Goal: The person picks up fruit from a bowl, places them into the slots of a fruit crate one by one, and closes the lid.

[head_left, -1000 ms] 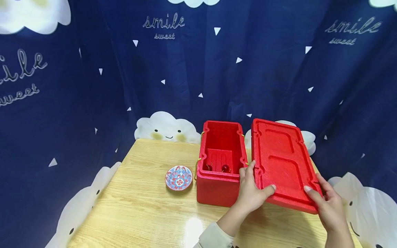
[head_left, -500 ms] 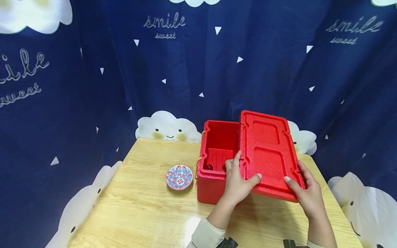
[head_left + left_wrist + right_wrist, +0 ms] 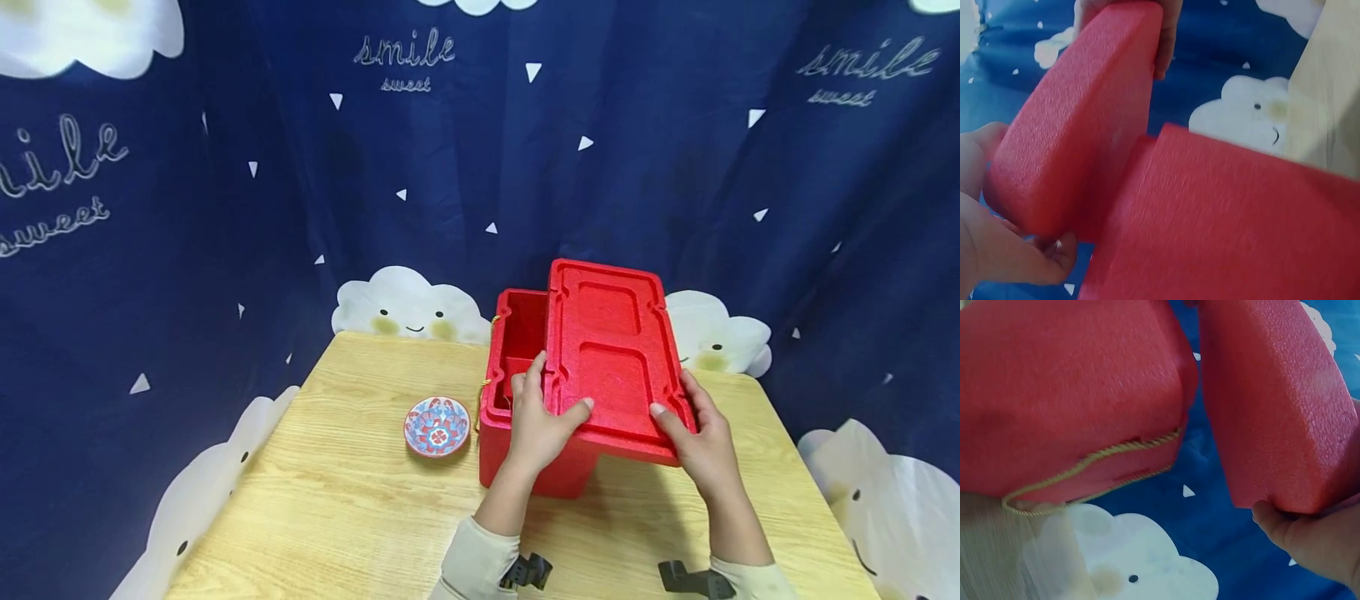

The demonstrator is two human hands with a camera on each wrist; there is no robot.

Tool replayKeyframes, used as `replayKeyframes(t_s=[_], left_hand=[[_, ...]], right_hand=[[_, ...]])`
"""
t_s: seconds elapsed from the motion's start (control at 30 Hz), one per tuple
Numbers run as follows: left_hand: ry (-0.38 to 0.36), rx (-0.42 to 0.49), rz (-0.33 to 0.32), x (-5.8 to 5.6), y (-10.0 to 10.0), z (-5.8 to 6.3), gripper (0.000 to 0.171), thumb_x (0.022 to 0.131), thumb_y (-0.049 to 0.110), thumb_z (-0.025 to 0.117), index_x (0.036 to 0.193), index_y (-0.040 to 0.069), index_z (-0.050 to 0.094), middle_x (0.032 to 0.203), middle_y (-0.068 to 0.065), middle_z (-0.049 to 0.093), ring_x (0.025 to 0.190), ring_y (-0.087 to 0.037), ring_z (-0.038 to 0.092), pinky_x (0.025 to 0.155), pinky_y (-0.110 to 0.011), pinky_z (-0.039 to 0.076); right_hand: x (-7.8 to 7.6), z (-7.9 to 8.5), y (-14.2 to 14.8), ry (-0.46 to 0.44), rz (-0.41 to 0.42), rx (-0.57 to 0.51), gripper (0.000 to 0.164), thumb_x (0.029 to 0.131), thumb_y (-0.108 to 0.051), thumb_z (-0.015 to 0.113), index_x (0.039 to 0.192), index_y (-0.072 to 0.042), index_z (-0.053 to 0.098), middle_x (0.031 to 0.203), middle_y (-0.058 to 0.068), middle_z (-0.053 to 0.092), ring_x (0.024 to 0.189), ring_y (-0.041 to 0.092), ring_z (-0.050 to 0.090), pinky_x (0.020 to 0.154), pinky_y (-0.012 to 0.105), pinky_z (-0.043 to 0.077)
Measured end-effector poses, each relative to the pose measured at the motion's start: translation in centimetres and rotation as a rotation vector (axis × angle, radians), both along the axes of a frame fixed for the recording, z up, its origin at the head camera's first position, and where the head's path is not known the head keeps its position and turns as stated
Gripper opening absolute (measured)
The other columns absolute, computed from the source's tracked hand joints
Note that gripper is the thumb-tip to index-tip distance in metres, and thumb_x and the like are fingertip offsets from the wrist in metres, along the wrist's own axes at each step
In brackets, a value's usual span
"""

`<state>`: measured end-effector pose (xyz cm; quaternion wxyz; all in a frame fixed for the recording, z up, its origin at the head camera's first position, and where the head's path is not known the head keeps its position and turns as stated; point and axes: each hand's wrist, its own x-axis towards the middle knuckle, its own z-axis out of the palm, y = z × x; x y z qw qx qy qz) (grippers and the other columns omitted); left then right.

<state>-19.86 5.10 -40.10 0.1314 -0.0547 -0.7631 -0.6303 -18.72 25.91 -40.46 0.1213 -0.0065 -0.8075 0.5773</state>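
Note:
A red foam lid (image 3: 611,358) is held tilted by both hands, over the right part of the matching red box (image 3: 558,475). My left hand (image 3: 542,429) grips its near left corner, thumb on top. On the near right corner my right hand (image 3: 701,442) holds the edge the same way. The box stands open on its left side, where a strip of the inside shows; the lid and left hand hide the rest. Seen from the left wrist, the lid (image 3: 1079,112) slants beside the box (image 3: 1229,231); whether they touch I cannot tell.
Left of the box, a small patterned red, white and blue bowl (image 3: 437,427) sits on the wooden table (image 3: 337,500). Golden rope handles (image 3: 1116,450) hang on the box's sides. A dark blue curtain (image 3: 420,167) with clouds surrounds the table.
Both hands have carried the lid leftward, from beside the box to above its right part. Two dark red, cherry-like fruits seen inside the box earlier are now hidden.

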Motion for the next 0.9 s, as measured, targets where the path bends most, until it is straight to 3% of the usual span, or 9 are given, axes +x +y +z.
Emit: replayKeyframes(t_s=[0.13, 0.23, 0.37, 0.47, 0.7, 0.9], left_hand=[[0.018, -0.006, 0.033, -0.5, -1.1, -0.1, 0.084, 0.068, 0.029, 0.076, 0.14, 0.009, 0.038, 0.118, -0.004, 0.044, 0.108, -0.02, 0.045, 0.084, -0.04, 0.043], [0.039, -0.009, 0.074, -1.0, -1.9, -0.1, 0.079, 0.069, 0.03, 0.075, 0.136, 0.004, 0.042, 0.114, -0.005, 0.047, 0.103, -0.02, 0.048, 0.083, -0.038, 0.043], [0.041, -0.033, 0.115, -1.9, -2.9, 0.2, 0.075, 0.069, 0.03, 0.074, 0.131, 0.001, 0.047, 0.11, -0.007, 0.048, 0.095, -0.021, 0.05, 0.079, -0.034, 0.045], [0.033, -0.051, 0.115, -2.5, -3.6, 0.7, 0.074, 0.068, 0.03, 0.076, 0.13, 0.0, 0.048, 0.108, -0.008, 0.047, 0.094, -0.021, 0.05, 0.077, -0.033, 0.047], [0.082, -0.123, 0.114, -4.0, -5.0, 1.4, 0.073, 0.068, 0.034, 0.076, 0.129, 0.0, 0.051, 0.11, -0.011, 0.05, 0.099, -0.023, 0.05, 0.079, -0.034, 0.048], [0.105, -0.184, 0.125, -5.3, -6.0, 1.7, 0.069, 0.071, 0.032, 0.075, 0.128, 0.0, 0.053, 0.109, -0.011, 0.053, 0.096, -0.023, 0.053, 0.078, -0.036, 0.048]], right_hand=[[-0.3, 0.1, -0.8, -0.029, 0.001, -0.044, 0.074, 0.091, -0.025, 0.059, 0.15, -0.013, 0.015, 0.148, 0.014, 0.025, 0.123, 0.028, 0.032, 0.077, 0.007, 0.039], [-0.6, 0.3, -1.6, -0.036, 0.003, -0.068, 0.074, 0.091, -0.026, 0.059, 0.149, -0.011, 0.016, 0.148, 0.013, 0.026, 0.121, 0.024, 0.035, 0.077, 0.007, 0.04], [-1.2, 0.8, -2.8, -0.04, 0.011, -0.099, 0.074, 0.091, -0.025, 0.06, 0.149, -0.011, 0.017, 0.144, 0.014, 0.032, 0.1, 0.009, 0.051, 0.072, 0.013, 0.046], [-1.7, 1.1, -3.5, -0.048, 0.011, -0.117, 0.074, 0.09, -0.023, 0.06, 0.149, -0.012, 0.017, 0.139, 0.014, 0.035, 0.088, 0.004, 0.052, 0.066, 0.016, 0.049], [-3.1, 2.0, -4.0, -0.062, 0.039, -0.127, 0.07, 0.09, -0.02, 0.059, 0.147, -0.003, 0.022, 0.131, 0.021, 0.041, 0.097, 0.015, 0.047, 0.067, 0.017, 0.049], [-4.2, 2.9, -4.2, -0.059, 0.102, -0.123, 0.067, 0.09, -0.019, 0.059, 0.144, 0.002, 0.025, 0.135, 0.022, 0.04, 0.109, 0.026, 0.047, 0.072, 0.017, 0.048]])
